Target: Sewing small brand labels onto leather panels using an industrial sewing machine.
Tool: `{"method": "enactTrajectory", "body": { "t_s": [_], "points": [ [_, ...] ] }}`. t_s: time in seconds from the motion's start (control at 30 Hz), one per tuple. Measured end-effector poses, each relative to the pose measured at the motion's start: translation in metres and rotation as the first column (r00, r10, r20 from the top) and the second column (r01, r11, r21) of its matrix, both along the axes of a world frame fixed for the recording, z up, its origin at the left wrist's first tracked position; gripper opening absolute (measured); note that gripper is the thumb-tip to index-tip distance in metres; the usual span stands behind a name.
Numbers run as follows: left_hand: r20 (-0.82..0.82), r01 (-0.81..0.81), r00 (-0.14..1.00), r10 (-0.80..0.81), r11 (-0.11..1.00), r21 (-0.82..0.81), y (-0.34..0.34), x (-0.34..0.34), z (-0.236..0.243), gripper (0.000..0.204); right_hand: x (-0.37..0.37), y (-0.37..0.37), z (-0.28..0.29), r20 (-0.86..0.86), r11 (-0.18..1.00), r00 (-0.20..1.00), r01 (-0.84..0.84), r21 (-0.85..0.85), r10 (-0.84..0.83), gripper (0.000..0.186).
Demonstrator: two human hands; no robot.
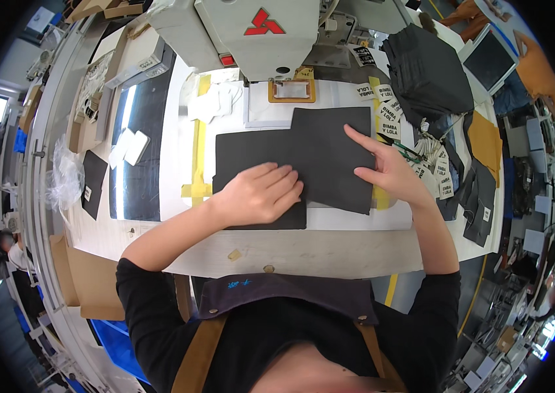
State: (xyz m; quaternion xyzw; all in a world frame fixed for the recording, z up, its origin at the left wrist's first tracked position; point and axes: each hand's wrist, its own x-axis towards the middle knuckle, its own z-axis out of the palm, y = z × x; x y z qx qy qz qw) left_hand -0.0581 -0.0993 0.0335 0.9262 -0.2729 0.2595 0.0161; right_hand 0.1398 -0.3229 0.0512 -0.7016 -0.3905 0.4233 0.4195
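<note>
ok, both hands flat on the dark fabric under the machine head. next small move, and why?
Probably slide the upper dark fabric piece left to square it over the lower piece. The two overlap but their top edges are stepped and the right one hangs lower. The left hand pins the lower piece flat, while the right hand rests its index finger on the upper one, free to nudge it.

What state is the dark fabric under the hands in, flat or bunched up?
Flat. Two dark fabric pieces lie spread and overlapping on the white table; left hand presses palm-down, right hand fingers rest on top.
</note>
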Motion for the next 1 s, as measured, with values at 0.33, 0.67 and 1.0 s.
{"method": "enactTrajectory", "body": {
  "t_s": [0.33,0.67,1.0],
  "points": [
    [-0.322,-0.337,0.91,0.262,0.919,-0.204,0.04,0.087,-0.013,0.074,0.013,-0.011,-0.004,-0.021,0.997,0.999,0.032,-0.071,-0.033,0.073],
    [-0.208,-0.295,0.942,0.263,0.945,-0.141,0.038,0.096,-0.024,0.06,0.017,-0.015,-0.031,-0.11,0.988,0.991,0.095,0.126,-0.081,0.072],
    [-0.179,-0.371,0.924,0.338,0.908,-0.196,0.023,0.103,-0.029,0.06,0.014,-0.011,-0.017,-0.21,0.989,0.973,0.121,0.085,-0.101,0.07]
  ]
}}
